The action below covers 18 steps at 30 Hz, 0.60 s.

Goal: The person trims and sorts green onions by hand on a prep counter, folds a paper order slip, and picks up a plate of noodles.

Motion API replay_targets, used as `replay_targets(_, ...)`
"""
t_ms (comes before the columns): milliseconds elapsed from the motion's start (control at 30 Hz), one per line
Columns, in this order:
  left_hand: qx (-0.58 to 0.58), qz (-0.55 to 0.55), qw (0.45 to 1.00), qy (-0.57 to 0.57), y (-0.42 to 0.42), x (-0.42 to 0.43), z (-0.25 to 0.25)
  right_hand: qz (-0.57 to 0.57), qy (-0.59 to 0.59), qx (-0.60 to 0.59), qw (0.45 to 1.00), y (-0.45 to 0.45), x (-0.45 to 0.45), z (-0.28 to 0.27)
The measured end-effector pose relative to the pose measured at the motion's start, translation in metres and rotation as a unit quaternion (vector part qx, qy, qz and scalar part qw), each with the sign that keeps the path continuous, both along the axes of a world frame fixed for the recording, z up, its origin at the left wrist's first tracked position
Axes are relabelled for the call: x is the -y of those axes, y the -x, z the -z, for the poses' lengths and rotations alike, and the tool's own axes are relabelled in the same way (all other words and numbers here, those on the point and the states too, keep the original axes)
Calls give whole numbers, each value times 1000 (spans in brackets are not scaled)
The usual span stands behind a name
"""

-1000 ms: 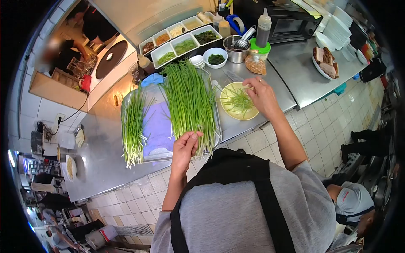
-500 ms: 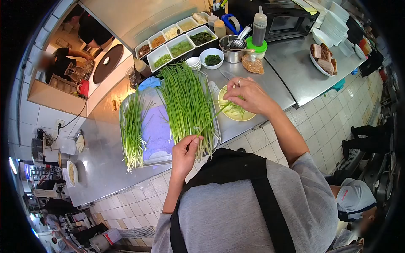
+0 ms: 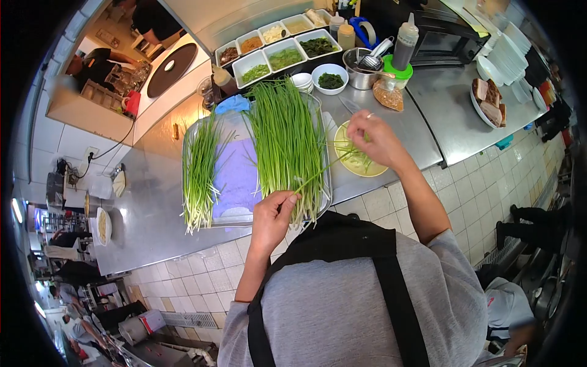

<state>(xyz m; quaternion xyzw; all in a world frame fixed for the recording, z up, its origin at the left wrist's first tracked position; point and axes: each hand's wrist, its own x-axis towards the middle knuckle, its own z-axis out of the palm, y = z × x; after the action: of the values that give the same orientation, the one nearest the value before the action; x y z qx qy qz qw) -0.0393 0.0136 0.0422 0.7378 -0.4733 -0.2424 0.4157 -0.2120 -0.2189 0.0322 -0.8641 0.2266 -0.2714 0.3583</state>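
My left hand (image 3: pixel 273 219) pinches the pale root end of a thin green onion (image 3: pixel 318 175) between thumb and fingers. Its green leaves slant up and right toward my right hand (image 3: pixel 374 142). That hand's fingers are curled together at the leaf tips, slightly blurred, above a pale yellow bowl (image 3: pixel 368 171) holding green trimmings. A large bundle of green onions (image 3: pixel 284 134) lies on the right side of a metal tray (image 3: pixel 328 199). A smaller bundle (image 3: pixel 200 177) lies on its left side, with purple cloth or paper (image 3: pixel 235 177) between them.
Behind the tray stand white containers of chopped toppings (image 3: pixel 286 59), a bowl of dark greens (image 3: pixel 330 80), a metal pot (image 3: pixel 362 73) and a squeeze bottle (image 3: pixel 405 46). A bowl of meat pieces (image 3: pixel 488 104) sits far right. Blue crumpled material (image 3: pixel 232 104) touches the tray's back edge.
The view has shifted, moving the counter rightward and slightly up in frame. My right hand's fingers have curled more tightly; my left hand still pinches the root end.
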Motion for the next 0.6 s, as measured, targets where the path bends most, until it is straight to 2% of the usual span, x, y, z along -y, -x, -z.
replay_targets(67,-49,-35,998,-31,-12,-8,6,77,47,113,989,2,8,5)
replay_targets(100,-92,-78,992,29,-24,-14,19,110,67,171,977,2,12,7)
replay_targets(167,-61,-176,979,78,-56,-24,27,188,108,202,955,7,9,-5)
replay_targets(233,96,-275,951,107,-89,-30,27,194,191,132,953,13,6,-1)
replay_targets(300,165,-322,929,81,-122,-38,29,163,324,57,930,15,3,2)
replay_targets(400,382,-323,861,-84,-160,-47,42,66,270,-136,951,18,-7,26)
replay_targets(433,475,-314,818,-87,-163,-47,43,63,264,-152,950,19,-11,28)
replay_targets(533,362,-252,897,6,-139,-29,40,70,247,-168,952,17,-21,25)
replay_targets(600,215,-154,965,6,-107,-10,43,95,239,-134,957,10,-28,21)
